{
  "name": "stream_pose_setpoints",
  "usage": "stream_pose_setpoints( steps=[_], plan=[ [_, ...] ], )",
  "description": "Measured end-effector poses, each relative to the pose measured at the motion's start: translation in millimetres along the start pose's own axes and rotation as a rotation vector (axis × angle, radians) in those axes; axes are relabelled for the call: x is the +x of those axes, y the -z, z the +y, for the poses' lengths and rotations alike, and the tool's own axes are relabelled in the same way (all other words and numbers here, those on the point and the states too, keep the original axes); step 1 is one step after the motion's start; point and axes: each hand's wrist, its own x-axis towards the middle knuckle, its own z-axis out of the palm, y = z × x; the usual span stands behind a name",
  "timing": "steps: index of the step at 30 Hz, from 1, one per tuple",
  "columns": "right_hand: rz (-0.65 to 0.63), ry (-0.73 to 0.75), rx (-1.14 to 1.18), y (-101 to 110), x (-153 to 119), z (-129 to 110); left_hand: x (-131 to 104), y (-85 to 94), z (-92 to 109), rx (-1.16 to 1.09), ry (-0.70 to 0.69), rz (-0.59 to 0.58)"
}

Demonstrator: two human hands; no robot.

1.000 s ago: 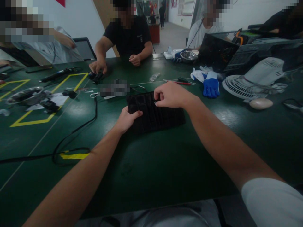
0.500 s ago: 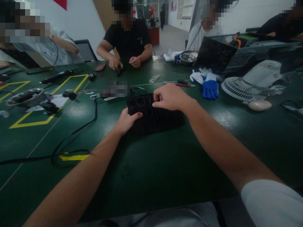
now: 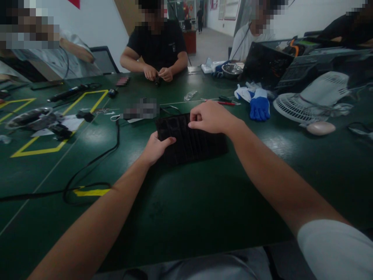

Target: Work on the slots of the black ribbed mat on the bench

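Gripping one black compartmented tray (image 3: pixel 192 146) by its left edge, the left hand (image 3: pixel 155 147) lays its thumb over the upper face, while its other fingers are mostly hidden. The tray, the only one on the green table (image 3: pixel 204 210), extends to the right from that hand and passes beneath the right hand (image 3: pixel 211 116), whose wrist lies over its far right part. The right hand is curled, thumb and forefinger brought near each other above the dividers; the tray is so dark that I cannot tell whether they pinch anything.

Beyond the tray's far edge lie one clear plastic packet (image 3: pixel 190 95) and one red-handled tool (image 3: pixel 226 103). Further right are one blue glove (image 3: pixel 259 107) with white fabric beside it, one metal bowl (image 3: pixel 232 70), one white slatted plastic piece (image 3: pixel 291 107) and one beige oval object (image 3: pixel 320 128). To the left, one black cable (image 3: pixel 97 157) loops near one short yellow strip (image 3: pixel 93 192). Across the table, one co-worker in a black T-shirt (image 3: pixel 163 44) holds one small dark object (image 3: pixel 157 81) with both hands.
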Motion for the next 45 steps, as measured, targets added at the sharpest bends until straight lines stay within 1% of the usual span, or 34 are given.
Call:
stream_pose_setpoints(
  steps=[7,21,26,33,45],
  plan=[
    [-0.003,0.022,0.022,1.4,0.9,4.7,-0.3,-0.2,-0.7,-0.010,-0.004,-0.008],
    [-0.048,0.023,0.110,4.2,2.2,6.0,0.5,1.2,-0.6,0.000,0.025,-0.008],
    [-0.028,0.025,0.131,3.7,2.2,7.7,-0.2,0.6,1.3,0.001,0.018,-0.002],
    [-0.066,0.018,0.104,6.8,1.2,4.9,0.7,1.5,0.5,0.020,0.018,-0.002],
    [-0.018,-0.010,0.021,1.0,1.4,-0.1,0.7,1.5,0.2,0.021,0.024,0.014]
  ],
)
